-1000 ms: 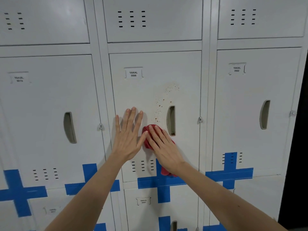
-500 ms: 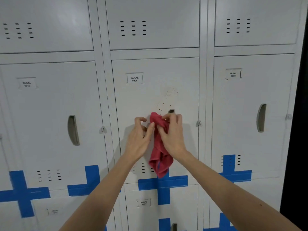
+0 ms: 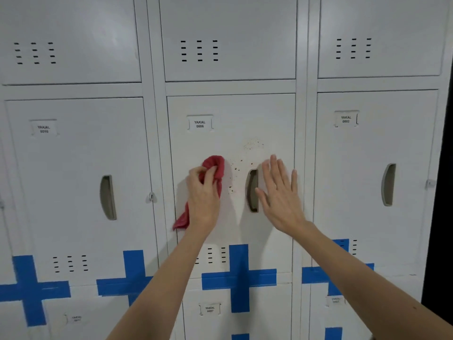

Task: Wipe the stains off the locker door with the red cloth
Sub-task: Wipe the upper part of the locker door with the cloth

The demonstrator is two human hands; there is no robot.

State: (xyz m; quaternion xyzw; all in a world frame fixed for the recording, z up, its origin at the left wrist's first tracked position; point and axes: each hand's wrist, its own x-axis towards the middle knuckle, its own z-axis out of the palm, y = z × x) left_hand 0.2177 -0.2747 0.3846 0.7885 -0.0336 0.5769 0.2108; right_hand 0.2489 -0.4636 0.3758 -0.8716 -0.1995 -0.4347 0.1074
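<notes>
The middle locker door [image 3: 230,114], labelled YAKAL 0006, carries brown speckled stains [image 3: 236,168] left of its recessed handle [image 3: 252,190] and a fainter patch [image 3: 253,144] above it. My left hand [image 3: 203,200] is shut on the bunched red cloth [image 3: 215,168], pressing it against the door just left of the stains; one corner of the cloth hangs down below my wrist. My right hand [image 3: 279,195] lies flat and open on the door, right of the handle.
Neighbouring white locker doors [image 3: 73,168] [image 3: 375,155] flank the stained one, each with a recessed handle. Blue tape crosses [image 3: 239,278] mark the lower edges. A dark gap [image 3: 443,192] runs past the lockers on the right.
The red cloth passed from my right hand to my left hand. My left hand moved it up and left of the stains, and my right hand went flat on the door right of the handle.
</notes>
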